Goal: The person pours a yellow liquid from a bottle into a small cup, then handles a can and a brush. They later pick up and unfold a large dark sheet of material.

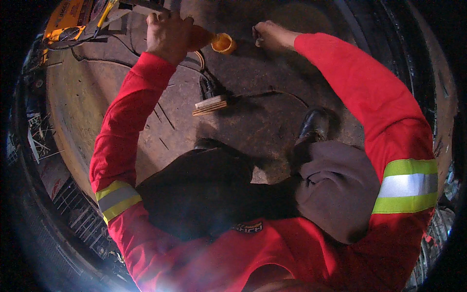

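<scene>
Worn floor (pixel 253 121) w/ open room; left hand (pixel 168 34) grips orange-tipped tool (pixel 221 43), right hand (pixel 270 36) clenched.

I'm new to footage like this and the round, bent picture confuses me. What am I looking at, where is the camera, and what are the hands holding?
There is no machine here: a person in a red jacket with reflective bands works with bare hands. The single picture comes from a wide fisheye camera on the person's head, looking down, so straight edges bend and the corners go dark. The left hand is closed around an orange funnel-like piece, its open mouth facing the right hand, which pinches something too small to identify. Below lie the dusty ground, a small wooden block, a dark cable and the person's black boots. At the top left sits a yellow tool.
</scene>
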{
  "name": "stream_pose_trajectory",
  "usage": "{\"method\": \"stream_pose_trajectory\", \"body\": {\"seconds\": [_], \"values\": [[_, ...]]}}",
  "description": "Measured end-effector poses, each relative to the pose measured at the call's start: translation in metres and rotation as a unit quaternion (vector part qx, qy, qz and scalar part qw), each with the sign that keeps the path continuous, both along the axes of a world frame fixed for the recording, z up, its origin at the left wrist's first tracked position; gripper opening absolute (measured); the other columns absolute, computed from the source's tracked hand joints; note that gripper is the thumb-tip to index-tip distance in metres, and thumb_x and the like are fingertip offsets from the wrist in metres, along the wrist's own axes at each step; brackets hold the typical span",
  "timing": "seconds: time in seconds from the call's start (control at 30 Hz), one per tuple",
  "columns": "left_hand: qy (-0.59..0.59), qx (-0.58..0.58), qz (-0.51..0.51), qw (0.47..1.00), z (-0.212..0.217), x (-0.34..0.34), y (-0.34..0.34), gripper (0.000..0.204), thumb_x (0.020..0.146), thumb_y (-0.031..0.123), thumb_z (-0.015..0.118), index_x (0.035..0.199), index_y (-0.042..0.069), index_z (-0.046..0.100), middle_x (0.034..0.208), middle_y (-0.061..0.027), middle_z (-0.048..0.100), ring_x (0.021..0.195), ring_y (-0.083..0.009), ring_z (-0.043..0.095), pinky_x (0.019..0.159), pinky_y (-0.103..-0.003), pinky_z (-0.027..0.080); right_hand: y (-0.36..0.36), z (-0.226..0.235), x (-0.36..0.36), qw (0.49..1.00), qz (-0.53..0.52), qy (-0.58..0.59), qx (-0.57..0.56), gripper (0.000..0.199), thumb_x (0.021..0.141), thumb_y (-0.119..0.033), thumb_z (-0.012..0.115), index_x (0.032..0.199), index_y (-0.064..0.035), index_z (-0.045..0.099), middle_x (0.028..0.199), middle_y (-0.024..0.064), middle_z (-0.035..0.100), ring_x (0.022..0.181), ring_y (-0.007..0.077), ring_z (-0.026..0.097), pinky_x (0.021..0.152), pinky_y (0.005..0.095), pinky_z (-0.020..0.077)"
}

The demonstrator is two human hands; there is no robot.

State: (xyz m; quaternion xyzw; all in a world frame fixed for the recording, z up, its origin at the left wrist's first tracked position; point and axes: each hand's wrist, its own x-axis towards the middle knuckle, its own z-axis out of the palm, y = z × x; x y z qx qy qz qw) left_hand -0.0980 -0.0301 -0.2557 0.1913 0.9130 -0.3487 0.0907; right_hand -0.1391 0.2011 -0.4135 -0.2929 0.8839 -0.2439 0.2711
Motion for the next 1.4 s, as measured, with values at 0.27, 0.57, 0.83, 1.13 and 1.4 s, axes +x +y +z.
{"method": "stream_pose_trajectory", "body": {"seconds": [0.27,0.57,0.83,1.13,1.4], "values": [[0.012,-0.008,0.001,1.000,-0.005,0.003,-0.001,0.064,0.062,0.020,0.079,0.121,0.021,0.055,0.106,-0.0066,0.059,0.103,-0.0255,0.057,0.088,-0.044,0.041,-0.001,0.000,0.000,1.000,0.007,-0.023,-0.016,0.015,0.080,-0.006,0.062,0.094,-0.0017,0.059,0.097,0.0218,0.063,0.089,0.0366,0.062,0.070,0.0450,0.0494],[0.017,-0.006,0.003,1.000,-0.001,0.003,0.001,0.060,0.064,0.020,0.077,0.119,0.019,0.056,0.106,-0.0069,0.060,0.103,-0.0252,0.058,0.087,-0.044,0.041,0.000,0.001,0.001,1.000,0.004,-0.024,-0.018,0.015,0.080,-0.006,0.062,0.094,-0.0017,0.059,0.097,0.0224,0.063,0.092,0.0369,0.062,0.071,0.0437,0.0497],[0.022,-0.010,-0.005,1.000,-0.001,0.002,-0.001,0.056,0.065,0.023,0.077,0.117,0.019,0.056,0.105,-0.0075,0.060,0.100,-0.0244,0.058,0.086,-0.044,0.041,-0.001,0.007,0.003,0.999,-0.007,-0.030,-0.012,0.016,0.079,-0.006,0.063,0.093,-0.0017,0.059,0.100,0.0207,0.062,0.094,0.0352,0.061,0.073,0.0426,0.0495],[0.027,-0.013,-0.008,1.000,0.001,0.002,-0.003,0.063,0.064,0.023,0.079,0.121,0.021,0.053,0.105,-0.0078,0.060,0.100,-0.0253,0.059,0.088,-0.046,0.040,0.000,0.006,0.006,0.999,-0.017,-0.017,-0.033,0.010,0.080,-0.006,0.061,0.088,-0.0018,0.058,0.091,0.0191,0.063,0.087,0.0350,0.060,0.072,0.0420,0.0466],[0.036,0.009,-0.014,0.999,0.007,0.003,0.001,0.034,0.072,0.024,0.070,0.105,0.020,0.064,0.104,-0.0058,0.062,0.104,-0.0251,0.058,0.085,-0.045,0.039,-0.001,-0.002,-0.002,0.999,-0.002,-0.050,0.003,0.018,0.080,-0.011,0.065,0.094,-0.0024,0.059,0.102,0.0207,0.062,0.097,0.0374,0.060,0.076,0.0444,0.0489]]}}
